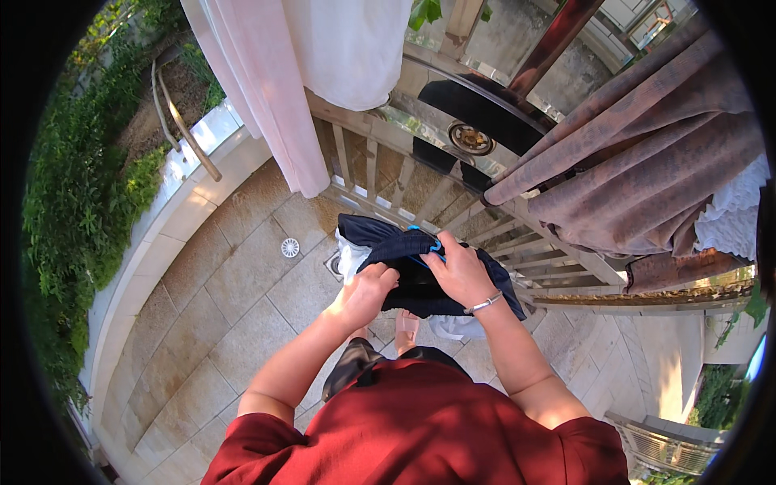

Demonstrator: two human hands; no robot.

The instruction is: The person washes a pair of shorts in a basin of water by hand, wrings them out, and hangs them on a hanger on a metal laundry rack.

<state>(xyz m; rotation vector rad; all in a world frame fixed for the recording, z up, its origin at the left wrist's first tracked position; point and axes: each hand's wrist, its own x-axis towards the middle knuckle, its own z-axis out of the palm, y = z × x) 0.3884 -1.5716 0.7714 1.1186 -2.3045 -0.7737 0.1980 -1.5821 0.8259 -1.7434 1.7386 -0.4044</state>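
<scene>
In front of me a dark navy garment with a gathered, elastic-looking opening is spread between my hands. My left hand pinches the near left part of its opening. On the other side, my right hand grips the blue clothes hanger near its hook, with the wrist lying across the garment. Part of the hanger disappears inside the dark opening. White fabric shows at the garment's left side, and a pale piece hangs below it.
A railing curves ahead, with pink and white cloths hanging at the upper left. Brownish fabric drapes over the right. A low stone planter wall bounds the left side. The tiled floor holds a round drain cover.
</scene>
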